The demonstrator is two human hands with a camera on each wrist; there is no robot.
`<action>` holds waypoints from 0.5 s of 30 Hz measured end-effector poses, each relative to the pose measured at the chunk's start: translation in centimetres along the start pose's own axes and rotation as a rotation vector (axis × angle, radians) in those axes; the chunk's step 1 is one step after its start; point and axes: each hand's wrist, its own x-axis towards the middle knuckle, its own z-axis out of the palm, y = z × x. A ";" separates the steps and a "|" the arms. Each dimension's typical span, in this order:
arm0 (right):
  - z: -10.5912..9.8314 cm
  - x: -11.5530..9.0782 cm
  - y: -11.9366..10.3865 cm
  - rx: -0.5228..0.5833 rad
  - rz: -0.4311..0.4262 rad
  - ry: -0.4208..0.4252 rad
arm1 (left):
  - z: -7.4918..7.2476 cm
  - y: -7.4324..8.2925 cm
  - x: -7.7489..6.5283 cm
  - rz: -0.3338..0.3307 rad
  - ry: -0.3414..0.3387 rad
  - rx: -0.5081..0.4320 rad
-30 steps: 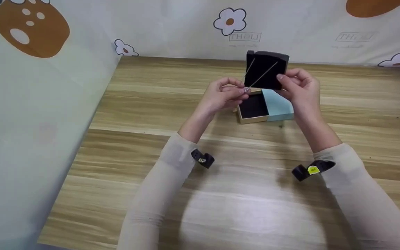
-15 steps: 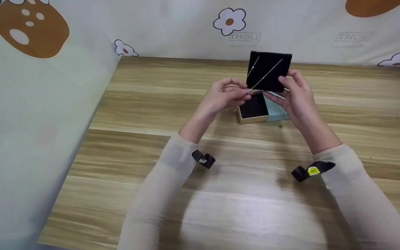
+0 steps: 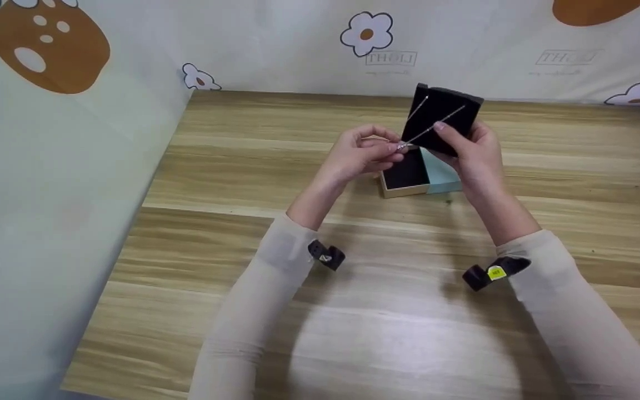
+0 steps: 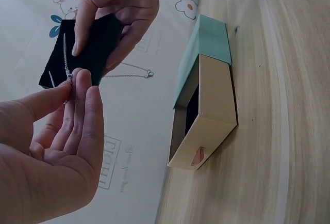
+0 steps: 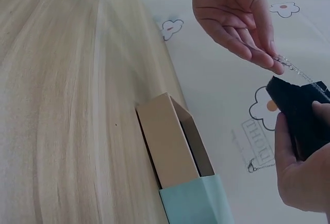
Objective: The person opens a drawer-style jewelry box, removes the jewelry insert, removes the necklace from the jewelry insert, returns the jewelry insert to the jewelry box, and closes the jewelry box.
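Observation:
My right hand (image 3: 478, 153) grips a square black velvet pad (image 3: 436, 119) by its lower right side, the thumb pressed on its face. A thin silver necklace (image 4: 65, 53) runs across the pad in two slanting strands. Between thumb and fingertips, my left hand (image 3: 356, 150) pinches the necklace's pendant end just off the pad's lower left corner. Behind the pad, the chain's clasp end (image 4: 149, 73) hangs loose, as both wrist views show. Beneath the hands a cardboard drawer box (image 3: 406, 191) lies on the table, its black-lined drawer partly out of a light-blue sleeve (image 3: 443, 172).
The wood-grain table (image 3: 214, 266) spreads around the box. A patterned cloth (image 3: 275, 44) with flowers and fruit covers the wall behind and the left side. A ribbon tab (image 4: 198, 156) shows on the drawer's front.
The pad has shifted right and slightly down and tilted in my right hand, whose thumb now lies farther onto its face. My left hand has barely moved, still pinching the necklace.

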 end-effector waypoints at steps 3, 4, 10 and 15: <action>0.0 0.0 0.0 0.002 -0.019 0.024 | 0.0 -0.1 0.0 0.003 0.001 0.003; 0.0 0.0 0.0 0.004 -0.023 0.030 | -0.1 -0.1 0.0 0.004 0.001 0.004; 0.0 0.1 -0.1 -0.005 -0.050 0.046 | -0.3 -0.3 0.0 0.007 0.012 -0.017; 0.0 0.1 -0.1 -0.021 -0.060 0.049 | -0.4 -0.3 0.1 -0.001 0.022 -0.037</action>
